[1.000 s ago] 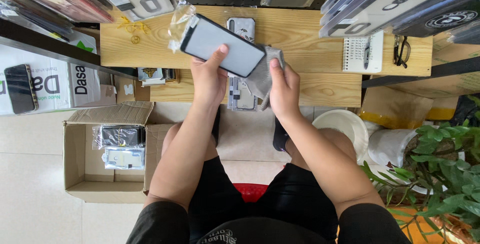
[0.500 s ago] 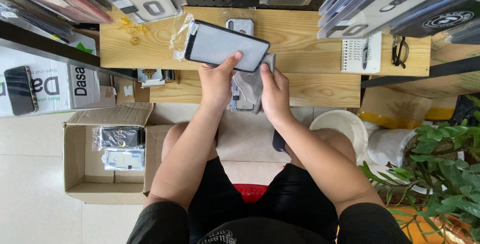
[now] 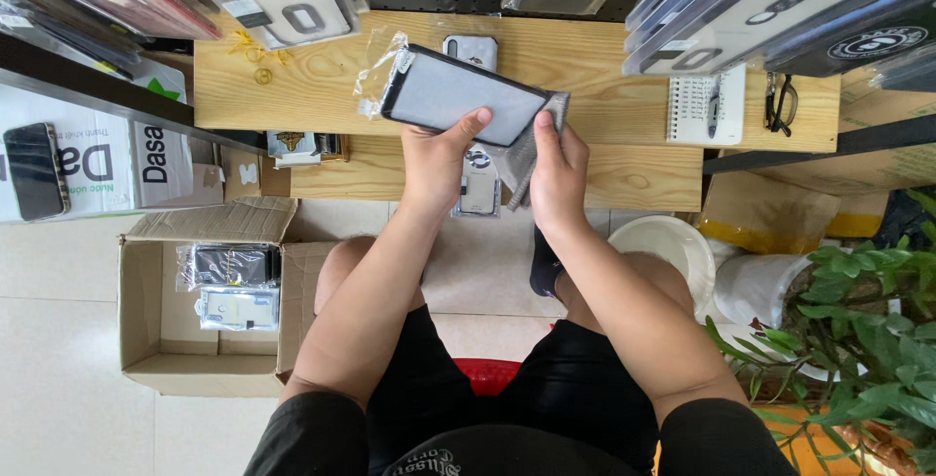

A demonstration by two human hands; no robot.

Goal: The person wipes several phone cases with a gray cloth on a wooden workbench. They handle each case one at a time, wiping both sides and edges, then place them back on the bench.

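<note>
Behind the phone [image 3: 463,100], a grey cloth [image 3: 531,149] lies half hidden.

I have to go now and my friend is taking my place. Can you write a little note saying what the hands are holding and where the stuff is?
Left hand: holds the dark flat rectangular phone case up over the light wooden table, thumb on its near edge.
Right hand: fingers pinch a grey cloth against the case's right end.
Nearby: a crinkled clear plastic wrapper hangs at the case's left end. Another grey phone case lies on the table behind. An open cardboard box on the floor to the left holds bagged cases.
Done: the case is largely out of its wrapper.
Left: how much is wiped cannot be told.
</note>
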